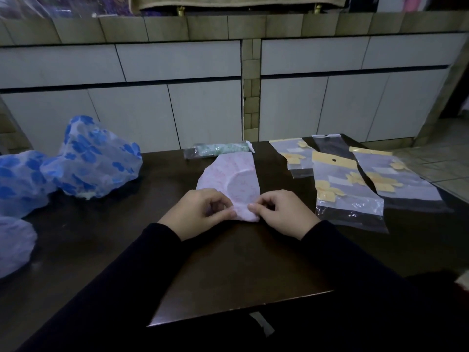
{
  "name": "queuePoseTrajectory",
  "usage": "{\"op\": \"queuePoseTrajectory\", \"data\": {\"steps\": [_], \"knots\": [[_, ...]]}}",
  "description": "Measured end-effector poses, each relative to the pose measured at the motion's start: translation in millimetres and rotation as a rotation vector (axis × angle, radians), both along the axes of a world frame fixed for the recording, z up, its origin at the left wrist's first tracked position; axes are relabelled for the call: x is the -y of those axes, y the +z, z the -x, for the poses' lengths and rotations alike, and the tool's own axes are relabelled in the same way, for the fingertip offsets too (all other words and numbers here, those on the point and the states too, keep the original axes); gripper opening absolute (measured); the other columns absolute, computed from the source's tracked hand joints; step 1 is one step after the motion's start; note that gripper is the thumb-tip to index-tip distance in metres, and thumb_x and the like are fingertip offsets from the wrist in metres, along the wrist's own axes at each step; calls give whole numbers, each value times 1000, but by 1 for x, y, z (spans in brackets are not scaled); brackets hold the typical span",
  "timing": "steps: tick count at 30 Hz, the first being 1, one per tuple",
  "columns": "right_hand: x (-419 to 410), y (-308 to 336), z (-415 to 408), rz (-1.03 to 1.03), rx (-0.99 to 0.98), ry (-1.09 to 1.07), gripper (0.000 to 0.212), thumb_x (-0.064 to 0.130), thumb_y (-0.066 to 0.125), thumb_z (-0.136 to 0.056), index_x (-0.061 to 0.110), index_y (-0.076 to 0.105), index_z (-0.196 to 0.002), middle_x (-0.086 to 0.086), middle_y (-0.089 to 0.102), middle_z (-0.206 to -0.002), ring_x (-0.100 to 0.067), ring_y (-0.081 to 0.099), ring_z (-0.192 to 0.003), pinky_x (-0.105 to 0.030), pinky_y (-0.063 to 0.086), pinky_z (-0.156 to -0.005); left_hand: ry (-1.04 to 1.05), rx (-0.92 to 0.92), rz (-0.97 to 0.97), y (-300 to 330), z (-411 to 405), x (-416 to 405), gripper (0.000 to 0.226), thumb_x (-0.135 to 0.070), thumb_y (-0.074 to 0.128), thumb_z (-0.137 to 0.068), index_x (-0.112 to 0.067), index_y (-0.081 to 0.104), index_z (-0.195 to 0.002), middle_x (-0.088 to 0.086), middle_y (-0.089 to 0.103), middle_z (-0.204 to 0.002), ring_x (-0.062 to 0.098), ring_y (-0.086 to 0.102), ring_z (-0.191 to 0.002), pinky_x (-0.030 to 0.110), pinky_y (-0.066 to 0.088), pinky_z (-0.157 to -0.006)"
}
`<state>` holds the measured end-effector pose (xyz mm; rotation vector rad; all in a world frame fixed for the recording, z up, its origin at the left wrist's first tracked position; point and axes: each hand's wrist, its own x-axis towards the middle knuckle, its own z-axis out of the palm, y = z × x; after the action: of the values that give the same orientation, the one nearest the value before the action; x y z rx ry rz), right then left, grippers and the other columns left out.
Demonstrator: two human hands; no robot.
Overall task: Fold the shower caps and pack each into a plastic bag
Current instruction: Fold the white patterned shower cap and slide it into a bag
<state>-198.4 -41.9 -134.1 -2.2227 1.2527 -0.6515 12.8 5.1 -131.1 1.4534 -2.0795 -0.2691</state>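
Observation:
A pale pink shower cap (233, 179) lies partly folded on the dark table (228, 262), in front of me at the middle. My left hand (200, 212) pinches its near edge from the left. My right hand (281, 212) pinches the same edge from the right, thumb and fingers curled on the fabric. Several clear plastic bags with yellow flower print (347, 189) lie flat to the right of the cap. A packed bag holding a folded green cap (218, 149) lies just beyond the pink one.
Blue-flowered shower caps (96, 158) are heaped at the table's left, with another pale cap (15, 245) at the left edge. White cabinet doors (177, 110) stand behind the table. The table's near edge (241, 308) is by my body.

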Motion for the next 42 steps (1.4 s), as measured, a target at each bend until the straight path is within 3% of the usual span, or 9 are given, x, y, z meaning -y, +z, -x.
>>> {"op": "queuePoseTrajectory", "data": {"steps": [8, 12, 15, 19, 23, 28, 35, 39, 42], "knots": [[-1, -6, -9, 118, -52, -105, 17, 43, 60, -88, 27, 65, -88, 11, 60, -78, -5, 57, -76, -34, 50, -84, 60, -18, -83, -2, -3, 5, 4, -29, 67, -87, -30, 70, -90, -20, 64, -75, -5, 59, -76, 6, 40, -68], [-3, 0, -5, 338, 11, -45, 13, 40, 68, -83, 31, 68, -92, 11, 55, -87, -6, 52, -82, -28, 45, -81, -6, 5, -40, 1, -4, 3, 19, -24, 70, -85, -38, 62, -93, -16, 63, -87, 3, 60, -76, 11, 45, -68], [-4, 2, -7, 417, -134, 28, 17, 40, 61, -89, 32, 73, -98, 15, 61, -99, -6, 51, -93, -31, 39, -89, -36, 55, 22, -1, -4, 3, 15, -21, 73, -83, -35, 69, -87, -15, 65, -90, 6, 60, -78, 16, 48, -71], [-2, 2, -4, 429, -282, 106, 36, 58, 54, -87, 37, 69, -110, 21, 56, -113, -6, 44, -107, -32, 31, -93, -31, 227, 66, 2, -10, 3, 16, -43, 62, -84, -36, 72, -93, -21, 65, -90, 1, 58, -86, 29, 49, -82], [7, 7, -1, 400, -305, 188, 40, 57, 60, -83, 37, 66, -117, 22, 53, -122, -5, 36, -120, -30, 25, -95, -31, 107, -25, 3, -12, -1, 26, -54, 62, -81, -35, 70, -96, -20, 65, -94, 0, 56, -95, 19, 46, -82], [17, 10, -2, 375, -287, 193, 35, 56, 60, -84, 37, 69, -112, 19, 67, -105, -3, 49, -105, -27, 25, -90, 7, 31, -85, 1, -15, 1, 18, -43, 74, -77, -40, 66, -94, -20, 65, -95, -4, 54, -96, 9, 39, -78], [24, 7, 0, 312, -179, 182, 32, 55, 55, -87, 30, 75, -87, 11, 69, -84, -5, 53, -93, -29, 27, -89, 83, 19, -84, -2, -17, 5, 7, -38, 69, -82, -36, 73, -87, -17, 62, -85, 1, 56, -84, 14, 41, -73], [24, 8, -1, 286, -161, 122, 28, 47, 52, -93, 31, 72, -105, 9, 65, -89, -1, 41, -78, -23, 23, -80, 142, 80, -29, -3, -16, 6, 14, -36, 67, -85, -27, 76, -91, -13, 63, -87, 2, 51, -87, 16, 40, -77], [26, 6, -5, 286, -168, 87, 30, 44, 49, -95, 30, 71, -110, 10, 62, -90, 3, 37, -72, -21, 24, -81, 201, -30, -91, -3, -15, 5, 12, -35, 67, -86, -27, 76, -88, -12, 70, -84, 3, 60, -81, 15, 45, -73]]}}
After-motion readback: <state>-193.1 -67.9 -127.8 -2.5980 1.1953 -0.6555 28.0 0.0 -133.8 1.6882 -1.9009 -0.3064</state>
